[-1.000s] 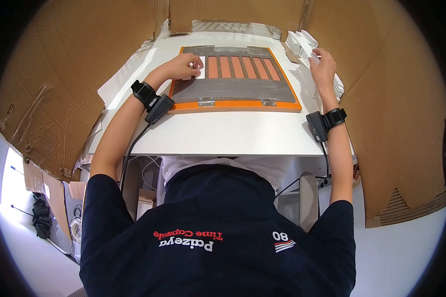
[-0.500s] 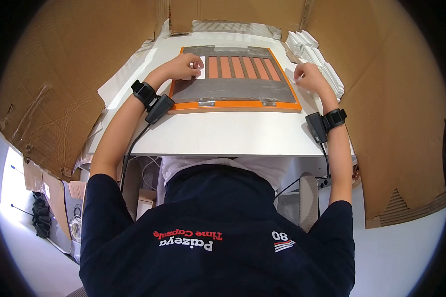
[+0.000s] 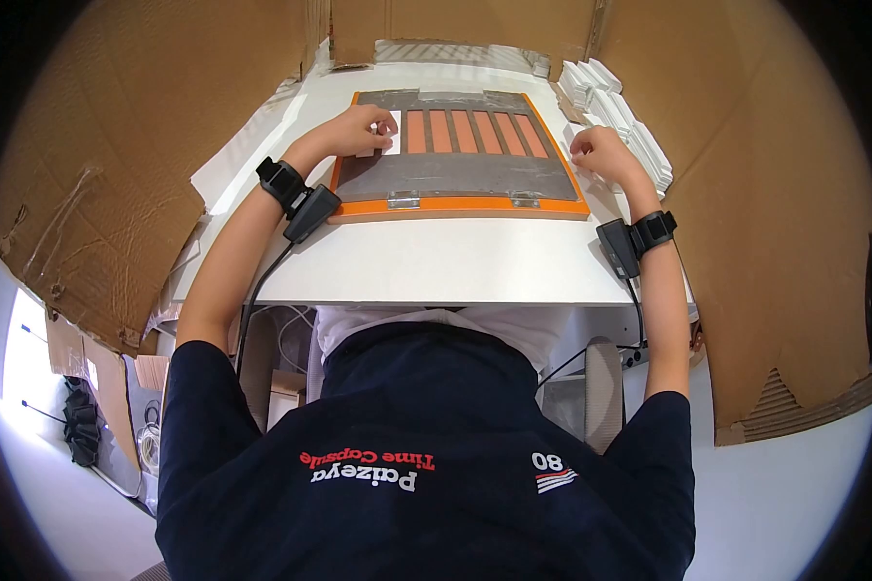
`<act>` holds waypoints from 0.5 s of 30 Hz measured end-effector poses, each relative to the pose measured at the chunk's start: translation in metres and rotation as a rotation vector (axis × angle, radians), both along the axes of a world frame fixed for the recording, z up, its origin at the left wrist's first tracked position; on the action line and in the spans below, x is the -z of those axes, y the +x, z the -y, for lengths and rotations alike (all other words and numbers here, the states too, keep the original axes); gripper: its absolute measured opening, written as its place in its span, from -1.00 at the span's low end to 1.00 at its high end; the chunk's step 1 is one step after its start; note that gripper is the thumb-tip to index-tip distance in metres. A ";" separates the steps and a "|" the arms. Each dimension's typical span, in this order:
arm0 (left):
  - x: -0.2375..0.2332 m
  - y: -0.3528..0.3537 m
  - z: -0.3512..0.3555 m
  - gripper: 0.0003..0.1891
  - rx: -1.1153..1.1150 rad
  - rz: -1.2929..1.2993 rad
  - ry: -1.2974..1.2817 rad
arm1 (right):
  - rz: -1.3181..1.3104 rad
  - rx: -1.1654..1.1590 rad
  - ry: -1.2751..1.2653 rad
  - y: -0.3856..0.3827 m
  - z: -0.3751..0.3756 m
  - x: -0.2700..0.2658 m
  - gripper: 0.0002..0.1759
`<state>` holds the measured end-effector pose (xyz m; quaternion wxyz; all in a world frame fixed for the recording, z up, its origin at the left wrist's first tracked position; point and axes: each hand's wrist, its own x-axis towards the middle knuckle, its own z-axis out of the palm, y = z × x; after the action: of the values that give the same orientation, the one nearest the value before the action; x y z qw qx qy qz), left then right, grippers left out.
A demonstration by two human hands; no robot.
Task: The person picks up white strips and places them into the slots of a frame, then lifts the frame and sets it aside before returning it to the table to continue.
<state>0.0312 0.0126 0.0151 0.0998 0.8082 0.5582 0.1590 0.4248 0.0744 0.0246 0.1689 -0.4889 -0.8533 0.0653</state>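
A board with an orange frame (image 3: 455, 208) and a grey face lies on the white table, with several orange-red strips (image 3: 463, 133) side by side in its middle. My left hand (image 3: 363, 131) is over the board's left part, its fingers curled together at a white card (image 3: 395, 143) beside the leftmost visible strip. The hand hides part of the card. My right hand (image 3: 601, 152) is by the board's right edge, thumb and fingertips pinched together. Whatever is between those fingertips is too small to make out.
Stacked white folded pieces (image 3: 615, 107) stand at the back right, just beyond my right hand. Cardboard walls (image 3: 746, 213) enclose the white table (image 3: 455, 261) on both sides and at the back. Black devices with cables are strapped to both wrists.
My right hand has shifted very slightly left, toward the board's right edge. My left hand and the white card look unmoved.
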 end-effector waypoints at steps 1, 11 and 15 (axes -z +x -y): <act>0.000 0.000 0.000 -0.75 0.000 0.002 -0.002 | -0.016 0.007 -0.004 -0.001 0.001 -0.001 -0.83; 0.001 -0.001 -0.001 -0.75 -0.007 0.018 -0.013 | 0.000 0.035 0.047 0.001 -0.001 -0.003 -0.76; 0.000 -0.001 -0.001 -0.75 0.008 0.013 -0.013 | 0.072 0.044 0.016 0.001 0.004 -0.001 -0.76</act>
<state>0.0305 0.0136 0.0151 0.1090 0.8087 0.5554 0.1601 0.4255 0.0709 0.0260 0.1434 -0.5082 -0.8484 0.0371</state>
